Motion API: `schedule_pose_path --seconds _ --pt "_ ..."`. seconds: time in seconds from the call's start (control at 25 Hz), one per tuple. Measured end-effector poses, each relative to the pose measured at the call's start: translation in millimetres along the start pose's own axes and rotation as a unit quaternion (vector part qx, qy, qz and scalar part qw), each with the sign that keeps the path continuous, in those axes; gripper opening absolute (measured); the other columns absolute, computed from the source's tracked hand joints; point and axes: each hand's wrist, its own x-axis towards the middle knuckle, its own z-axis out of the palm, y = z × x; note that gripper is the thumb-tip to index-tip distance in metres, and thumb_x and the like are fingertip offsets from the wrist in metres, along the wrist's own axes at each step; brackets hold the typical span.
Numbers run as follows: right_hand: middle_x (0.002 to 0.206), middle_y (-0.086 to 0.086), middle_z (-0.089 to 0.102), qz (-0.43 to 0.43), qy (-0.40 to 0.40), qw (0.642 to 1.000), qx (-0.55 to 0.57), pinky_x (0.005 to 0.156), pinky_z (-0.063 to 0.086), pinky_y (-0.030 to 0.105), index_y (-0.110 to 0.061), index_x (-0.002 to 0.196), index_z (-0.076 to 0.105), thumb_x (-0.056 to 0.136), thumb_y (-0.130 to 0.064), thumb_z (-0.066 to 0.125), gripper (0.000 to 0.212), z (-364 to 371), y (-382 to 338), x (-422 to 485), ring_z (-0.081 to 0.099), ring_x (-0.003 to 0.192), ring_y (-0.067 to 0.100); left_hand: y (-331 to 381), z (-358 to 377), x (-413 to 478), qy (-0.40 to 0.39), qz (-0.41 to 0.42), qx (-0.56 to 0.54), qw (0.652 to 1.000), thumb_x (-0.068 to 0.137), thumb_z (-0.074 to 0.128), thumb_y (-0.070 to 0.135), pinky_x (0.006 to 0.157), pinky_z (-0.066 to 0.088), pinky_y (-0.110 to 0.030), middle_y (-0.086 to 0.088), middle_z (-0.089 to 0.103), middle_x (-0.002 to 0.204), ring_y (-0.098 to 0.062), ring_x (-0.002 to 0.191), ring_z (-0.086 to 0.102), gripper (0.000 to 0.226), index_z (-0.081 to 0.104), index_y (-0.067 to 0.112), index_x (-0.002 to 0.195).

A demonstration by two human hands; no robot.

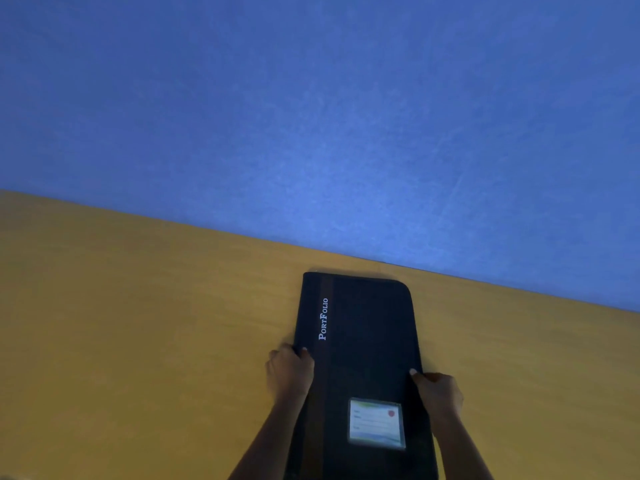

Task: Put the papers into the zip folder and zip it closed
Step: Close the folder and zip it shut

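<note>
Flat on a yellow-orange wooden table (138,323), a black zip folder (367,334), closed, long side running away from the body. Far end just short of the table's back edge and of the plain blue wall (311,116) behind it. Near end cut off by the bottom of the frame. Wall filling the whole upper half of the view, faintly mottled, brighter around the middle, dimmer toward the corners. Table grain fine and even. Back edge slanting down to the right in the tilted view.

On the folder's cover, a brown stripe (325,292) down the left side, with white lettering (323,318) reading "PortFolio" along it. At the lower right of the cover, a clear pocket (377,445) holding a pale card (375,420) with a small red dot (391,413). Zip open or shut: impossible to tell in the dim light.

Left hand (290,370) gripping the folder's left edge, fingers curled round the side, thumb (304,351) laid on top beside the stripe. Right hand (438,393) gripping the right edge likewise, thumb tip on the cover, fingers folded against the side. Bare forearms (266,441) coming in from the bottom, one on each side of the folder.
</note>
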Motion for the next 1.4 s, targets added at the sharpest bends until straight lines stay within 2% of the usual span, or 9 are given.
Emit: schedule_pose_path --seconds 0.08,0.24,0.36,0.56,0.76,0.92,1.12,1.28,1.4 --pt "0.077 0.010 0.062 0.015 -0.003 1.000 0.021 0.073 0.047 0.033 -0.006 0.095 0.075 0.085 -0.028 0.071 0.025 -1.7 0.9 -0.6 0.058 0.084 0.031 -0.5 -2.5 2.2 -0.008 -0.030 -0.035 0.999 0.093 0.052 0.026 0.082 0.047 -0.034 -0.013 0.066 0.111 -0.031 0.103 0.060 0.030 0.066 0.009 0.113" --pt "0.082 0.012 0.068 0.013 -0.022 0.997 0.073 0.080 0.053 0.039 -0.002 0.098 0.075 0.079 -0.006 0.074 0.019 5.7 5.1 -7.7 0.064 0.084 0.032 -4.4 -14.6 8.4 0.001 -0.055 -0.072 0.996 0.093 0.057 0.019 0.077 0.048 -0.031 -0.013 0.071 0.106 -0.032 0.100 0.064 0.023 0.072 0.009 0.107" --pt "0.082 0.013 0.068 0.016 -0.043 0.992 0.114 0.086 0.053 0.041 0.001 0.097 0.074 0.077 0.000 0.074 0.021 17.1 3.3 -18.7 0.065 0.084 0.031 -7.4 -32.0 19.6 0.016 -0.065 -0.093 0.993 0.091 0.063 0.018 0.078 0.050 -0.032 -0.018 0.072 0.105 -0.035 0.100 0.065 0.021 0.075 0.009 0.105" --pt "0.087 0.010 0.067 0.015 -0.072 0.986 0.150 0.091 0.052 0.040 -0.001 0.103 0.072 0.077 -0.004 0.076 0.027 55.0 -26.7 -34.7 0.064 0.093 0.032 -11.8 -81.7 51.1 0.043 -0.072 -0.132 0.988 0.090 0.067 0.016 0.076 0.047 -0.030 -0.020 0.071 0.104 -0.036 0.099 0.064 0.022 0.074 0.006 0.108" --pt "0.088 0.014 0.069 0.002 -0.112 0.977 0.180 0.082 0.051 0.034 -0.001 0.091 0.071 0.079 0.002 0.072 0.012 98.0 -70.5 -54.6 0.064 0.087 0.029 -25.2 -131.2 93.1 0.065 -0.085 -0.136 0.985 0.088 0.068 0.017 0.080 0.049 -0.033 -0.021 0.070 0.105 -0.037 0.099 0.064 0.024 0.074 0.009 0.110" --pt "0.084 0.012 0.072 0.017 -0.131 0.976 0.174 0.082 0.056 0.041 -0.002 0.093 0.073 0.074 -0.004 0.076 0.018 142.5 -91.2 -59.5 0.067 0.082 0.029 -38.6 -160.0 126.2 0.076 -0.094 -0.138 0.983 0.085 0.072 0.018 0.083 0.051 -0.035 -0.020 0.071 0.104 -0.037 0.099 0.064 0.025 0.075 0.009 0.108" --pt "0.077 0.010 0.072 0.021 -0.115 0.983 0.141 0.076 0.059 0.044 -0.008 0.083 0.073 0.066 -0.013 0.079 0.018 189.1 -95.4 -37.9 0.068 0.076 0.029 -50.8 -175.7 157.6 0.073 -0.094 -0.141 0.983 0.083 0.073 0.018 0.081 0.051 -0.034 -0.021 0.071 0.104 -0.036 0.098 0.064 0.027 0.074 0.009 0.109" --pt "0.073 0.005 0.073 0.018 -0.108 0.988 0.110 0.075 0.059 0.046 -0.010 0.081 0.074 0.056 -0.024 0.080 0.029 216.7 -86.4 -10.4 0.069 0.074 0.029 -57.7 -175.9 174.2 0.062 -0.097 -0.136 0.984 0.083 0.074 0.019 0.079 0.050 -0.033 -0.020 0.072 0.103 -0.035 0.097 0.065 0.027 0.075 0.010 0.109" --pt "0.073 0.006 0.073 0.019 -0.098 0.990 0.100 0.075 0.059 0.046 -0.010 0.076 0.073 0.057 -0.022 0.080 0.024 216.7 -94.8 -12.1 0.069 0.074 0.030 -61.2 -173.3 180.8 0.053 -0.098 -0.125 0.986 0.083 0.074 0.020 0.078 0.049 -0.032 -0.021 0.071 0.104 -0.035 0.098 0.064 0.027 0.075 0.010 0.108"
